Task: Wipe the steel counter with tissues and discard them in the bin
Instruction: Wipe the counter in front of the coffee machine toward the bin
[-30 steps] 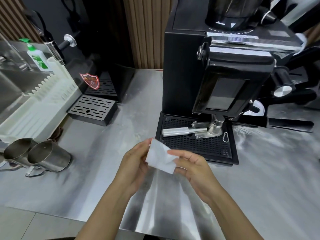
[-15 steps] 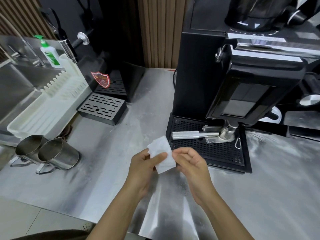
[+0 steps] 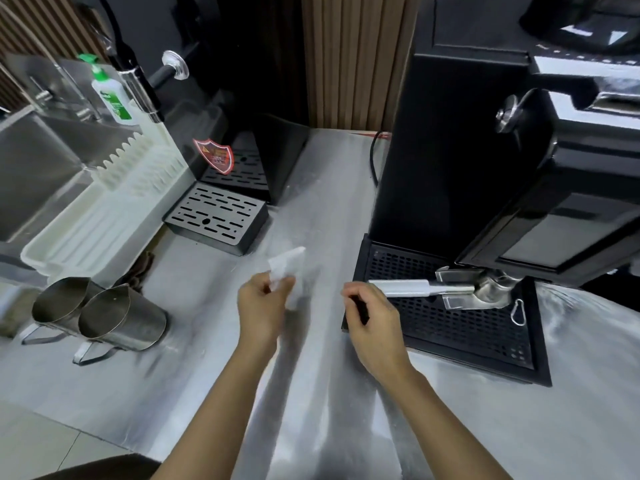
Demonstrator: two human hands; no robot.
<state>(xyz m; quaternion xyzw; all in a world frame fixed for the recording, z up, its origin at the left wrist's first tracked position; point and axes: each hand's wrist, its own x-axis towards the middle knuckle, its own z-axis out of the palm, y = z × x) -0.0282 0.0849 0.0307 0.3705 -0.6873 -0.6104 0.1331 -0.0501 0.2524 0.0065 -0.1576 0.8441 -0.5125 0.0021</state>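
Observation:
A small white tissue (image 3: 291,271) is pinched in my left hand (image 3: 260,306), held just above the steel counter (image 3: 214,368) near its middle. My right hand (image 3: 372,320) hovers to the right of it, fingers curled, holding nothing, just in front of the black drip tray (image 3: 450,327) of the coffee grinder (image 3: 485,161). No bin is in view.
Two steel milk jugs (image 3: 100,313) lie on their sides at the left. Behind them sit a white dish rack (image 3: 100,216), a soap bottle (image 3: 110,95) and a black machine with a slotted drip tray (image 3: 216,218). A metal-handled tool (image 3: 419,289) rests on the grinder's tray.
My right hand has let go of the tissue and moved right. The left hand alone now holds it, shifted left and farther out over the counter. The view has swung left.

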